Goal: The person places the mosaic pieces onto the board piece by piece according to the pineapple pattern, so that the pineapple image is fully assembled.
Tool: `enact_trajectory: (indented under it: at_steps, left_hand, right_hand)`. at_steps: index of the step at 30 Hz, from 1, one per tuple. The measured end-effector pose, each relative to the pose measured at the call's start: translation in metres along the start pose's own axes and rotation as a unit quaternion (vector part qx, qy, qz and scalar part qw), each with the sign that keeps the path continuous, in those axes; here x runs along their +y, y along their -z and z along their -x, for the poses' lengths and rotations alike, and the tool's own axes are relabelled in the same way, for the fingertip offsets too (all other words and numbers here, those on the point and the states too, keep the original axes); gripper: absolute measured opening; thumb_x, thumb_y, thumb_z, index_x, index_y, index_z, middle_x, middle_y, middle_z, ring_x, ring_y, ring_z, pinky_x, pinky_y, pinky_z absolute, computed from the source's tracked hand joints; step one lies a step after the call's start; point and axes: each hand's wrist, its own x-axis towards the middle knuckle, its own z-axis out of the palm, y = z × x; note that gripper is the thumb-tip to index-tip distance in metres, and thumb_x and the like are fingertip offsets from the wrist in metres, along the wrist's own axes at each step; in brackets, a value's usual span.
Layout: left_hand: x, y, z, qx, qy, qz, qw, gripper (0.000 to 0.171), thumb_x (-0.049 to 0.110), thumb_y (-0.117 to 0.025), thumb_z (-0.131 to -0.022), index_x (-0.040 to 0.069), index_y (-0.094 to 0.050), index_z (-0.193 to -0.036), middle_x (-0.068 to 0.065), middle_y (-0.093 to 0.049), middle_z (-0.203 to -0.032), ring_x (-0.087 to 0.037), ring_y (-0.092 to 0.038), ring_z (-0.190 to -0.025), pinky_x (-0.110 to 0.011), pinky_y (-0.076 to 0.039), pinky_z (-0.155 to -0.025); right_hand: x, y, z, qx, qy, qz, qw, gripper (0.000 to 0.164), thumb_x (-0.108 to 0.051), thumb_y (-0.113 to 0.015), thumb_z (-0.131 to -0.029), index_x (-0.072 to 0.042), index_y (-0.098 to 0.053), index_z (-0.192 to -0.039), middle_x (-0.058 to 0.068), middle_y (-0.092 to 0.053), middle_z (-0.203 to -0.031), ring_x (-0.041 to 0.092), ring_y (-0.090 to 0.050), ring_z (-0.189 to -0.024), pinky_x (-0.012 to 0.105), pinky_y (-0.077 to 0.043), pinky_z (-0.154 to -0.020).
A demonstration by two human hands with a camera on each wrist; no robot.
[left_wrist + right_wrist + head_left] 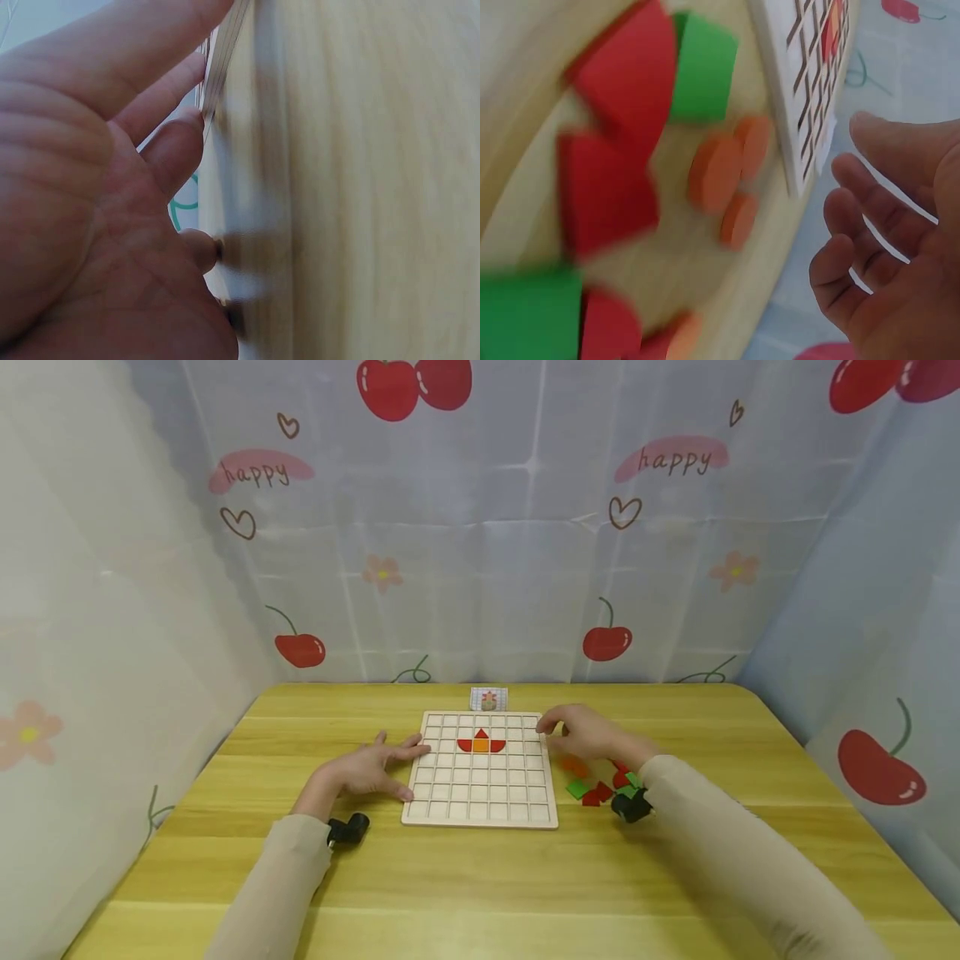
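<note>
A light wooden grid board (480, 817) lies mid-table. Near its top sit an orange square (481, 746), a red triangle (481, 734) above it, and red quarter-round pieces (465, 746) on either side. My left hand (367, 770) spreads its fingers, thumb and fingertips touching the board's left edge; no piece shows in it. My right hand (588, 733) is by the upper right edge, fingers loosely bent. The right wrist view shows nothing between them. Below that hand are loose orange discs (717, 174), red pieces (634, 75) and green pieces (703, 67).
A small printed picture card (488, 700) lies behind the board. Dark wrist-worn cameras (348, 829) sit at both sleeves, the right one beside the loose pieces. Curtains (480, 568) printed with cherries and hearts enclose the wooden table (480, 893) at the back and sides.
</note>
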Motion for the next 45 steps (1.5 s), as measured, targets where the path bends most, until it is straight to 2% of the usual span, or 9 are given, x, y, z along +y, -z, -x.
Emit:
enact_trajectory:
  at_steps: [5, 12, 18, 25, 33, 39, 45]
  left_hand:
    - [-0.001, 0.001, -0.001, 0.001, 0.000, 0.004, 1.0000, 0.087, 0.037, -0.083, -0.084, 0.032, -0.040, -0.159, 0.009, -0.015, -0.174, -0.046, 0.020, -0.156, -0.080, 0.006, -0.115]
    - [0.000, 0.000, 0.000, -0.004, 0.001, 0.007, 1.0000, 0.086, 0.037, -0.084, -0.083, 0.032, -0.042, -0.159, 0.007, -0.014, -0.174, -0.047, 0.021, -0.156, -0.081, 0.008, -0.114]
    - [-0.002, 0.000, 0.000, -0.002, -0.002, 0.009, 1.0000, 0.086, 0.036, -0.083, -0.085, 0.031, -0.041, -0.159, 0.007, -0.014, -0.174, -0.047, 0.021, -0.156, -0.081, 0.009, -0.114]
    - [-0.001, 0.000, 0.000, -0.005, -0.002, 0.013, 0.9999, 0.085, 0.036, -0.083, -0.085, 0.031, -0.041, -0.159, 0.007, -0.014, -0.174, -0.047, 0.022, -0.156, -0.081, 0.009, -0.114]
    - [0.000, 0.000, 0.000, -0.007, -0.001, 0.010, 0.9999, 0.087, 0.036, -0.083, -0.086, 0.030, -0.038, -0.160, 0.008, -0.014, -0.174, -0.047, 0.021, -0.156, -0.080, 0.007, -0.116]
    - [-0.001, 0.001, 0.000, -0.007, 0.004, 0.020, 0.9998, 0.088, 0.035, -0.084, -0.084, 0.032, -0.039, -0.160, 0.009, -0.015, -0.174, -0.045, 0.022, -0.156, -0.078, 0.007, -0.117]
    - [-0.003, 0.001, -0.001, -0.004, 0.002, 0.015, 0.9999, 0.087, 0.036, -0.084, -0.083, 0.032, -0.041, -0.159, 0.008, -0.016, -0.174, -0.047, 0.020, -0.156, -0.080, 0.006, -0.115]
  right_hand:
    - [0.020, 0.019, 0.022, 0.000, 0.008, 0.002, 1.000, 0.028, -0.008, -0.070, -0.097, 0.001, -0.070, -0.123, 0.018, -0.071, -0.118, 0.027, -0.065, -0.096, 0.044, -0.057, -0.089]
    - [0.044, 0.029, 0.047, -0.008, -0.008, -0.005, 1.000, 0.027, -0.011, -0.069, -0.098, -0.001, -0.071, -0.123, 0.016, -0.072, -0.119, 0.020, -0.064, -0.091, 0.038, -0.056, -0.084]
    - [0.060, 0.028, 0.059, -0.006, -0.027, -0.022, 0.999, 0.027, -0.011, -0.070, -0.098, -0.001, -0.071, -0.122, 0.015, -0.073, -0.116, 0.018, -0.064, -0.085, 0.034, -0.056, -0.079]
    - [0.077, 0.020, 0.067, 0.001, -0.053, -0.017, 0.998, 0.025, -0.012, -0.071, -0.097, -0.002, -0.071, -0.121, 0.006, -0.072, -0.107, 0.018, -0.063, -0.093, 0.038, -0.056, -0.086]
    - [0.087, 0.019, 0.083, 0.018, -0.075, -0.038, 0.996, 0.024, -0.016, -0.075, -0.095, -0.001, -0.070, -0.114, 0.001, -0.067, -0.090, 0.014, -0.058, -0.082, 0.028, -0.051, -0.074]
    - [0.094, 0.024, 0.093, 0.021, -0.077, -0.031, 0.996, 0.007, -0.015, -0.072, -0.097, -0.008, -0.075, -0.098, -0.001, -0.072, -0.092, 0.013, -0.057, -0.082, 0.031, -0.049, -0.075]
    - [0.108, 0.028, 0.099, 0.038, -0.071, 0.003, 0.997, 0.009, -0.011, -0.069, -0.098, -0.010, -0.078, -0.100, 0.000, -0.076, -0.098, 0.016, -0.064, -0.093, 0.038, -0.053, -0.086]
